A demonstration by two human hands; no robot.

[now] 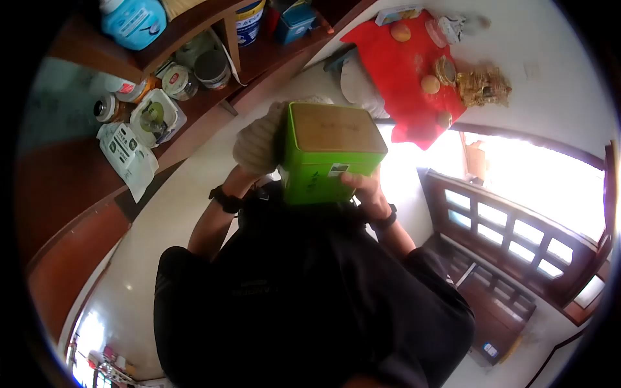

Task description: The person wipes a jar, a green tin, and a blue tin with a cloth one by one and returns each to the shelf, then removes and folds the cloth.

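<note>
A bright green tin box [333, 171] with a tan-brown top and dark lettering is held up in front of my chest. My right hand [364, 189] grips its near right corner, thumb lying on the green side below a small white label. Against the left side of the box is a ribbed grey-beige cloth [257, 143], which also shows behind the far edge. That cloth covers most of my left hand [248, 173], so its fingers are hidden.
To the left, a wooden shelf [71, 171] carries jars [212, 68], a plastic tub [157, 116] and a white packet [129, 158]. A blue bottle [134, 22] stands above. Ahead, a red cloth [404, 71] bears round items and a gold ornament [484, 87]. Wooden furniture [511, 226] is at right.
</note>
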